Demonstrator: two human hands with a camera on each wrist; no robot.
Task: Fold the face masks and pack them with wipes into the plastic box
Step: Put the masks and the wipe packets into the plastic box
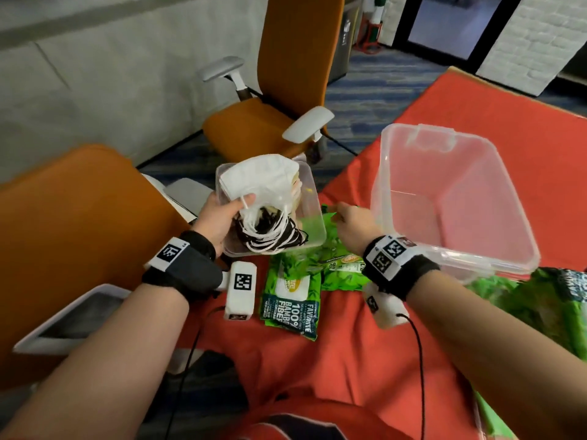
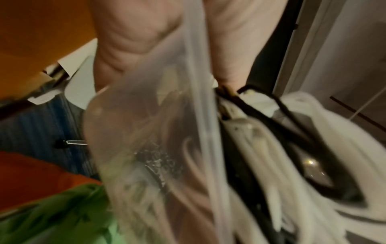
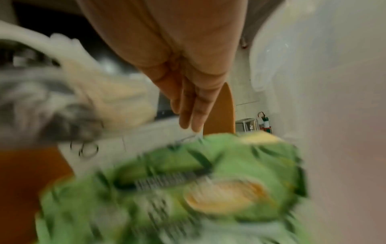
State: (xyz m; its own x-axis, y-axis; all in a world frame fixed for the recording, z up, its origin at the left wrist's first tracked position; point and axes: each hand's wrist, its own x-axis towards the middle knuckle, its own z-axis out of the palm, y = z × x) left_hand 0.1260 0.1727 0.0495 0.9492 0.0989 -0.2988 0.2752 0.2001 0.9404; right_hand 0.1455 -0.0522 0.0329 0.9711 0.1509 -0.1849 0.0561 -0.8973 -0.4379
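Masks (image 1: 260, 182): soft, light, straps tangling; best pinched at folded edge. Left hand (image 1: 222, 217) clamped on tub (image 1: 313, 223); right hand (image 1: 352, 223) fingers straight, together.

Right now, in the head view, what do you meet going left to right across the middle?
Orange chair → left hand → small clear container of face masks → right hand → large empty plastic box.

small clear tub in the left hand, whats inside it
The small clear tub holds a bunch of face masks, white on top, with white and black ear loops spilling out. The left hand grips them. Lower masks are covered, so their count is unclear.
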